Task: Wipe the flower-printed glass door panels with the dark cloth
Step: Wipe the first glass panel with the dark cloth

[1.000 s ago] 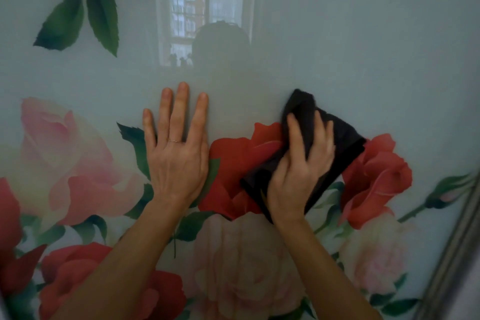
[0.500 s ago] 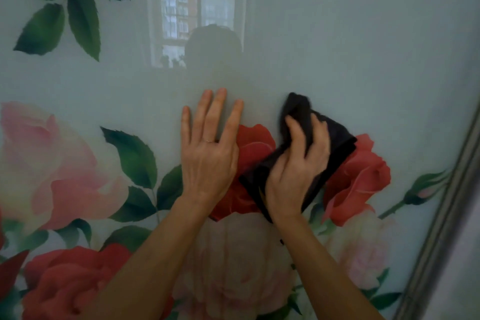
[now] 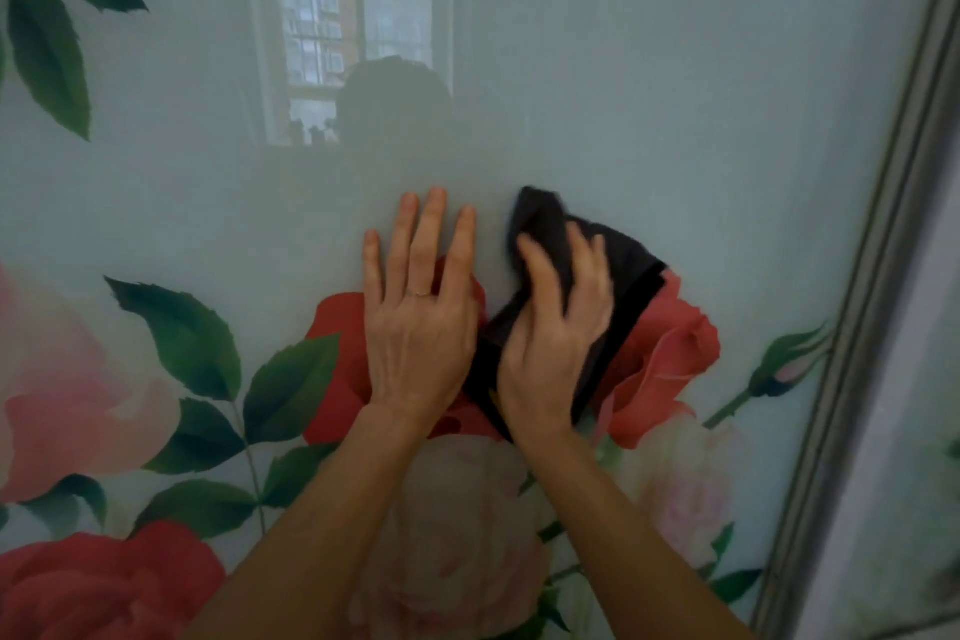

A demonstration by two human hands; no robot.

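Note:
A pale glass door panel (image 3: 649, 94) printed with red and pink roses and green leaves fills the view. My right hand (image 3: 550, 343) presses a dark cloth (image 3: 618, 276) flat against the glass over a red rose, fingers spread on top of the cloth and slightly blurred. My left hand (image 3: 421, 317) lies flat on the glass just left of the cloth, fingers straight and pointing up, a ring on one finger. Part of the cloth is hidden under my right hand.
A grey metal frame strip (image 3: 883, 276) runs down the right side of the panel, with another pale panel (image 3: 924, 431) beyond it. The glass reflects a window (image 3: 353, 47) and a dark silhouette.
My left hand has slid right across the glass until it lies close beside the cloth. My right hand keeps the cloth over the red rose, and the view has shifted right toward the frame.

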